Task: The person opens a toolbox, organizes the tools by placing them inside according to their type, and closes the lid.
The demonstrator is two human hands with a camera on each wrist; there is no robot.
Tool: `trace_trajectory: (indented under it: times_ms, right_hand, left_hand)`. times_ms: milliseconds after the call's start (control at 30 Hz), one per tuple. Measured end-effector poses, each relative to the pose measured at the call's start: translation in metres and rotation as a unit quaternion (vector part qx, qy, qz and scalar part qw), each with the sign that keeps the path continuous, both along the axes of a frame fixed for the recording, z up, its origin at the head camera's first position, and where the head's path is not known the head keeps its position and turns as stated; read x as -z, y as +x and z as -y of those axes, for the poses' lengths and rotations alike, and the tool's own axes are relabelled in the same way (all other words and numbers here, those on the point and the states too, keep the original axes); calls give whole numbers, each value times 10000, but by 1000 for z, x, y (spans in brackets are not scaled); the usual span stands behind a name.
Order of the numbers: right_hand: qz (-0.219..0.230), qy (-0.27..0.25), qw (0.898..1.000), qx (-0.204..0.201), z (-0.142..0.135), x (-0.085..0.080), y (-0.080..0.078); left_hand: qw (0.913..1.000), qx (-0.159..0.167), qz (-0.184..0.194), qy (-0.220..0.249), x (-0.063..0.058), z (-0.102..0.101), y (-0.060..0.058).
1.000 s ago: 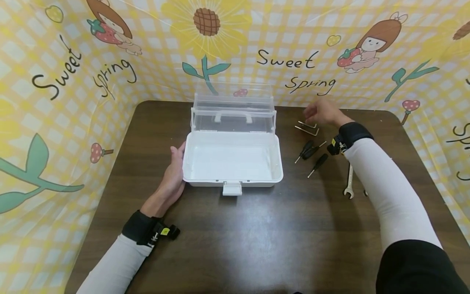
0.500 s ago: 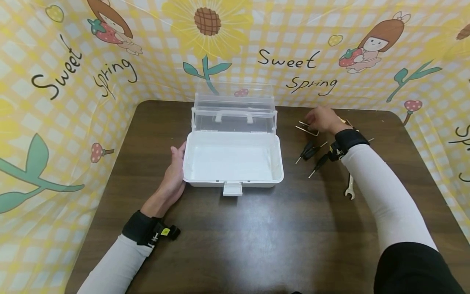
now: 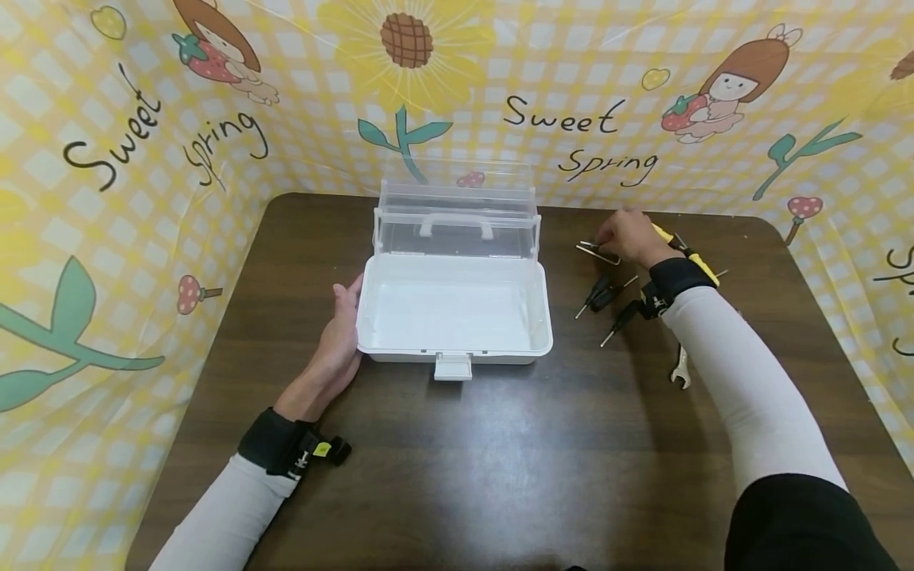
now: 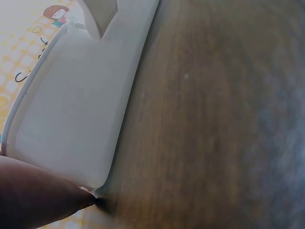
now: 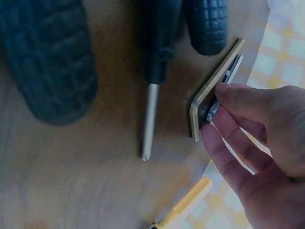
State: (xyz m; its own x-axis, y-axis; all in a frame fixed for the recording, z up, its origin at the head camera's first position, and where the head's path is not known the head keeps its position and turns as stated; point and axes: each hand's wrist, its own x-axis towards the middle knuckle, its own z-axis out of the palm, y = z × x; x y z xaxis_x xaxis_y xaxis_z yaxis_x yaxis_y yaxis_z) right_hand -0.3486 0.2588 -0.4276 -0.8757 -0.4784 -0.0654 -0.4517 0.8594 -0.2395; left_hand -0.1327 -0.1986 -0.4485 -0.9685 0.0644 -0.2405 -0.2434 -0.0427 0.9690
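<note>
A white plastic toolbox stands with its clear lid raised at the back. My left hand rests against the box's left side, fingers extended. At the back right, my right hand pinches a small L-shaped hex key between thumb and fingers. A second, larger hex key lies on the table right beside it. Black-handled screwdrivers lie just in front of that hand.
A yellow-handled tool lies partly behind the right wrist. An open-ended wrench is partly covered by the right forearm. The white latch juts from the box's front. Printed cloth hangs behind the table.
My right hand has come down and slightly forward onto the hex keys and now pinches one. More of the yellow-handled tool shows. The left hand and the toolbox have stayed put.
</note>
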Motion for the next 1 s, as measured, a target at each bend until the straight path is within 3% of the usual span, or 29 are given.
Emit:
trace_trajectory:
  times_ms: [300, 600, 1000]
  right_hand:
    - [128, 30, 9999, -14, -2, 1, 3]
    - [-176, 394, 9973, -600, 3, 4, 2]
    - [-17, 392, 9984, -406, 5, 3, 3]
  left_hand:
    - [10000, 58, -51, -40, 0, 0, 1]
    - [10000, 35, 2, -77, 0, 1, 2]
    - [10000, 47, 17, -56, 1, 1, 1]
